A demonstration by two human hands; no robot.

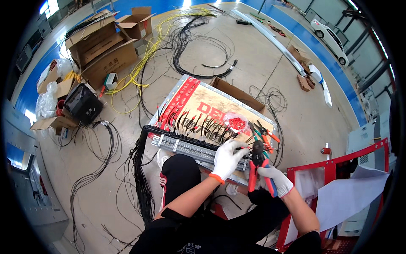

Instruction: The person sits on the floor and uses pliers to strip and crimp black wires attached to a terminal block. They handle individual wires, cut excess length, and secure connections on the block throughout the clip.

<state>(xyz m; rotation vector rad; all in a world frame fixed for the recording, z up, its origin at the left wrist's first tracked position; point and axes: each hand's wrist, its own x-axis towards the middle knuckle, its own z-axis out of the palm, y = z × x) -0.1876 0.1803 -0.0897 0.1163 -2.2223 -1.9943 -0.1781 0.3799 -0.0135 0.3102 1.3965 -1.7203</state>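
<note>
My left hand (227,158), in a white glove with an orange cuff, pinches a thin black wire (239,148) near its red tip. My right hand (277,180), also gloved, grips crimping pliers (258,157) by their red and blue handles. The dark head of the pliers points up, just right of the wire tip. Behind both hands, a row of black wires (198,125) with red tips and white markers fans out from a grey slotted wiring duct (186,146). A clear bag of small red pieces (237,123) sits on the cardboard-topped panel (203,95).
Pliers with orange handles (266,132) lie right of the bag. A thick black cable bundle (141,182) drops to the floor at left. Open cardboard boxes (108,59), yellow cable (141,70) and black coils (182,55) lie beyond. A red frame (334,163) stands at right.
</note>
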